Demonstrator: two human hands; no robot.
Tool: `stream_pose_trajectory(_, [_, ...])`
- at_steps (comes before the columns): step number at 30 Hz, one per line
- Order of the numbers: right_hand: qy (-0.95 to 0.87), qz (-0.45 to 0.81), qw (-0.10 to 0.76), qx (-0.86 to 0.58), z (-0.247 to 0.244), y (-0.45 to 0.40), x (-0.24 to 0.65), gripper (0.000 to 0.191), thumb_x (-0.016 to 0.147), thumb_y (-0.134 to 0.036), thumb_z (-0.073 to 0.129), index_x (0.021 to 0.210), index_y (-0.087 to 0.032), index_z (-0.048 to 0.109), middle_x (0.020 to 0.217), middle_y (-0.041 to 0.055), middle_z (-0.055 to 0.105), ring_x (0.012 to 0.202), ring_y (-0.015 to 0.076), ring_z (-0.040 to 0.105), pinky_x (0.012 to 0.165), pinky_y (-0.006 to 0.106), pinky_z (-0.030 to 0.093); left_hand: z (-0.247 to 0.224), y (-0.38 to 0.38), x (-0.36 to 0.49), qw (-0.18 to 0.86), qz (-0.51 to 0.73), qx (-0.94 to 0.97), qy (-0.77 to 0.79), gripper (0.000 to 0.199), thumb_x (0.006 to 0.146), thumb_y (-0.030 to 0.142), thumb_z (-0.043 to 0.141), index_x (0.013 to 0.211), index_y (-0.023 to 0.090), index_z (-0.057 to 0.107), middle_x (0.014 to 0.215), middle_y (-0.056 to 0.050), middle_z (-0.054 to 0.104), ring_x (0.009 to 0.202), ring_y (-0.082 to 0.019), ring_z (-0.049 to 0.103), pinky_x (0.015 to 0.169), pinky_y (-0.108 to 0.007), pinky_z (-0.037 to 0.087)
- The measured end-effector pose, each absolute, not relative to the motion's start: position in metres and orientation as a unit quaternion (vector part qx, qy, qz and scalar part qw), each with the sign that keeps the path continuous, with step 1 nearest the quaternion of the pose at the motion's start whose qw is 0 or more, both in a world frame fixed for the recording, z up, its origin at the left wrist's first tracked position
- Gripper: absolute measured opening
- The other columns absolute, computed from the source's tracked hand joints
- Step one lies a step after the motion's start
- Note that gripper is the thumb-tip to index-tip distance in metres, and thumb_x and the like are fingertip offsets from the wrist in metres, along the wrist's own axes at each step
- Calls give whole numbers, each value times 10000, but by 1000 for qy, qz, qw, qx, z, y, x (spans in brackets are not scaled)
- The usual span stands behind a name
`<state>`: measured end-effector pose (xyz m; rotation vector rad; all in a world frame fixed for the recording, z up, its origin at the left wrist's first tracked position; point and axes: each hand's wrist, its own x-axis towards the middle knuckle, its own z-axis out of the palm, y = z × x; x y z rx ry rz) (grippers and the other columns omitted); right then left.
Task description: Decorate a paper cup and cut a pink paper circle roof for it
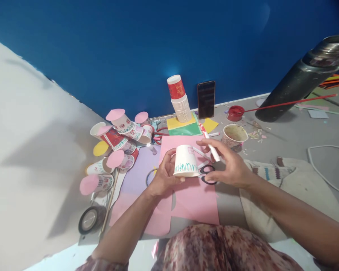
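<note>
A white paper cup (185, 158) is gripped by my left hand (163, 177), its wide rim facing down. Green zigzag strokes run round the cup near the rim, and a small pink window shape is drawn higher on its right side. My right hand (227, 165) is beside the cup, fingers curled round a white marker (214, 152) with a red-patterned end. Behind the hands, scissors (208, 175) with black handles lie on pink paper (194, 205), partly hidden by the cup and fingers.
Decorated cups (121, 124) with pink paper tops are piled at left, near a tape roll (89, 220). A cup stack (181, 105) and phone (206, 98) stand by the blue wall. At right are a red pot (235, 113), a used cup (235, 136), a dark flask (292, 84) and cloth (274, 203).
</note>
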<state>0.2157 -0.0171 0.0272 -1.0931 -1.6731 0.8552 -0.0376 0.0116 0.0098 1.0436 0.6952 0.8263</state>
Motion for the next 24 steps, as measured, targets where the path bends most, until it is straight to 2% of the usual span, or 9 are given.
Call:
stream_pose_trajectory(2, [-683,377,430,-455,22,-18,212,936,672,-491,976,1494,-321,562,1455,132,625,1107,302,700,743,361,648,10,9,-34,733,370,483,305,945,609,288,1019,1395,291,494,1421,-124,660,1296,-363,662,1030,-476,577])
stream_pose_trajectory(4, [-693,371,411,-462,18,-18,210,883,707,-458,952,1487,-321,561,1425,133,632,1133,320,697,740,377,657,9,8,-32,724,369,503,294,925,644,300,1005,1413,295,491,1459,-131,640,1358,-374,621,1076,-493,554])
stream_pose_trajectory(9, [-792,194,377,-438,18,-11,212,778,771,-334,889,1466,-248,550,1340,154,700,1186,371,663,971,537,598,8,12,-39,645,392,607,250,996,688,364,985,1529,351,452,1733,-104,340,1595,-370,351,1265,-516,395])
stream_pose_trajectory(11, [-820,155,356,-420,19,-9,212,749,792,-304,865,1464,-228,543,1339,160,715,1163,370,666,995,551,577,9,14,-44,596,376,661,257,1004,728,381,961,1571,364,418,1755,-100,296,1617,-366,305,1292,-531,354])
stream_pose_trajectory(16, [-829,164,332,-418,19,-11,208,733,801,-286,849,1468,-225,550,1336,154,730,1135,359,670,959,520,585,8,17,-52,461,328,767,303,895,797,420,901,1569,327,460,1632,-132,459,1494,-373,472,1229,-552,433])
stream_pose_trajectory(20, [-821,173,359,-409,18,-11,209,828,768,-334,889,1510,-250,531,1352,149,723,1155,367,665,938,519,586,6,18,-53,438,339,774,308,861,809,374,879,1563,336,463,1559,-122,497,1437,-363,513,1148,-527,513])
stream_pose_trajectory(22, [-805,152,406,-405,21,-12,211,725,800,-334,874,1462,-261,585,1270,130,756,1095,343,685,908,488,583,6,18,-53,431,347,770,316,840,811,342,872,1550,343,471,1530,-115,505,1426,-353,514,1126,-507,528])
stream_pose_trajectory(24, [-778,125,472,-395,25,-14,215,460,895,-265,785,1342,-283,679,1041,76,791,912,282,700,813,425,568,8,18,-52,421,357,765,332,798,811,331,868,1518,340,497,1499,-113,516,1405,-340,524,1110,-489,536])
